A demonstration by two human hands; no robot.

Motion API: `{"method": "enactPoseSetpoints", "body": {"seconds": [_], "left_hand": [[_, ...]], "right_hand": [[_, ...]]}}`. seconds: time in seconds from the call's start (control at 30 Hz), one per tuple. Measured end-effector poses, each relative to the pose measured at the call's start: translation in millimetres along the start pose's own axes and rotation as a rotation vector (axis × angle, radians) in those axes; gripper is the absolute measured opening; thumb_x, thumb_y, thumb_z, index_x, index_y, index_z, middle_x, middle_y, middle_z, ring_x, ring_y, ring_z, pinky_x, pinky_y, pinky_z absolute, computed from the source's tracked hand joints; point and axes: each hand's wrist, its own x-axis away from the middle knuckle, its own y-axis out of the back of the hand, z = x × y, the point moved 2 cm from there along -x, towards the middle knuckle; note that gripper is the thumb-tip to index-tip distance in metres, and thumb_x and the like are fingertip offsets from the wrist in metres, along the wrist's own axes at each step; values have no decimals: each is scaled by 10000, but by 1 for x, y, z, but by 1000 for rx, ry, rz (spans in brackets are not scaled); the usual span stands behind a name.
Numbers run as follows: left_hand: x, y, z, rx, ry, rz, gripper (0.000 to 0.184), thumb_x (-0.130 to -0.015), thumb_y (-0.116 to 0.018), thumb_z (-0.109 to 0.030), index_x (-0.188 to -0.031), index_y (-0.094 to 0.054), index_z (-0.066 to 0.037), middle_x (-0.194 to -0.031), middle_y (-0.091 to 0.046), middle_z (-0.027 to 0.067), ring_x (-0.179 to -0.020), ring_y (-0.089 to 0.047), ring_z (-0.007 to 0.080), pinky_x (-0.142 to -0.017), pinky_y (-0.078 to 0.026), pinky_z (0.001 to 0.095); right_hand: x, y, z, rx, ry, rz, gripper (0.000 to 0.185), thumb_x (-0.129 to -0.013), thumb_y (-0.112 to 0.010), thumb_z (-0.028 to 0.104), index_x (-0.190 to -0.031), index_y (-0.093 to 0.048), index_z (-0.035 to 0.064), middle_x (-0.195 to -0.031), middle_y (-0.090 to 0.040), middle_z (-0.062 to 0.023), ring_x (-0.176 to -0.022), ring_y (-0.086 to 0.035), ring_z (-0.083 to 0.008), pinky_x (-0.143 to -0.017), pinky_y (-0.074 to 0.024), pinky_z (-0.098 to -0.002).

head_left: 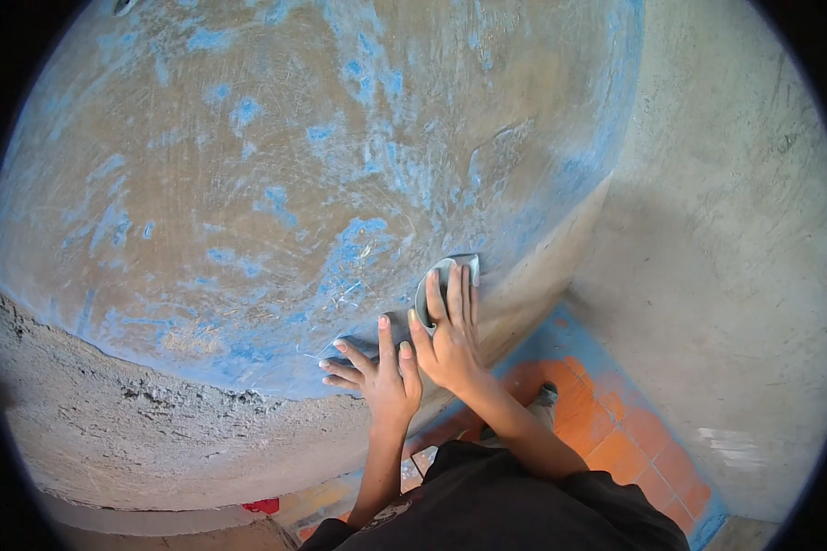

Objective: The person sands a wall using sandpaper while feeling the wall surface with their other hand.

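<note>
One grey sheet (473, 262) under flat, open right grip (452, 344), left grip (391, 386) splayed, one blue-streaked surface (276, 156).

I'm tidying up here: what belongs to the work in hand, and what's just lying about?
Work in hand:
- grey sheet under the right hand
- blue-patched surface, with the left hand on it

Apparently lying about:
- red item, lower left, too small to identify
</note>
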Motion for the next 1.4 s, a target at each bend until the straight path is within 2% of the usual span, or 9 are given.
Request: {"method": "enactPoseSetpoints", "body": {"seconds": [0.23,0.4,0.57,0.7,0.87,0.97,1.07,1.33,1.4], "left_hand": [[1,0,-1,85,52,-24,501,-1009,-456,-375,-1486,-442,-221,-1589,175,272,-1353,324,567,-980,194,748],[-11,-1,-22,220,109,-60,539,-1006,-449,-401,-1513,-389,-230,-1554,225,318,-1298,353,620,-926,158,804],[-35,-12,-69,204,139,-39,586,-999,-448,-423,-1537,-333,-221,-1520,261,356,-1269,357,651,-893,157,823],[-56,-28,-108,165,169,-67,666,-1013,-407,-435,-1572,-188,-147,-1508,272,369,-1304,318,639,-941,133,802],[-74,-53,-152,267,268,-110,808,-1010,-407,-451,-1557,13,-30,-1480,293,397,-1292,318,651,-961,147,783],[-83,-61,-177,280,328,-57,879,-1011,-407,-439,-1513,120,54,-1478,300,396,-1309,314,632,-996,149,752],[-90,-65,-198,331,388,-82,900,-1012,-405,-440,-1494,150,79,-1480,301,393,-1323,307,618,-1021,146,729],[-123,-69,-231,340,445,-329,878,-1030,-382,-450,-1504,161,51,-1520,299,326,-1393,277,526,-1087,135,653],[-126,-64,-241,333,426,-278,865,-1032,-384,-442,-1510,148,46,-1525,294,322,-1399,267,522,-1095,130,643]], "right_hand": [[-62,33,-6,-30,48,-143,644,-957,-528,268,-1516,-311,34,-1523,-228,-354,-1392,-210,-569,-1135,-142,-632],[8,10,-29,154,47,190,636,-981,-511,292,-1522,-302,34,-1543,-205,-334,-1426,-170,-536,-1155,-160,-584],[-99,73,-78,-21,-25,-204,615,-975,-508,290,-1497,-343,10,-1535,-233,-320,-1417,-194,-531,-1146,-159,-602],[-95,74,-113,-187,-101,-230,600,-986,-495,295,-1488,-353,-2,-1555,-194,-313,-1422,-175,-532,-1143,-156,-604],[-55,63,-148,172,128,58,624,-992,-493,299,-1511,-311,3,-1563,-167,-314,-1421,-162,-540,-1144,-150,-605],[-138,117,-180,48,73,-214,630,-998,-480,304,-1512,-294,-10,-1560,-154,-329,-1429,-137,-537,-1149,-138,-604],[-189,156,-213,-59,-25,-251,637,-1007,-463,320,-1515,-278,-17,-1561,-133,-336,-1438,-104,-536,-1154,-125,-603],[-82,125,-235,22,-8,190,670,-1018,-418,340,-1540,-186,-9,-1548,-90,-379,-1439,-76,-548,-1139,-82,-640],[-116,147,-238,-10,-15,82,669,-1019,-420,339,-1539,-187,-12,-1545,-95,-383,-1434,-82,-557,-1141,-91,-635]]}}
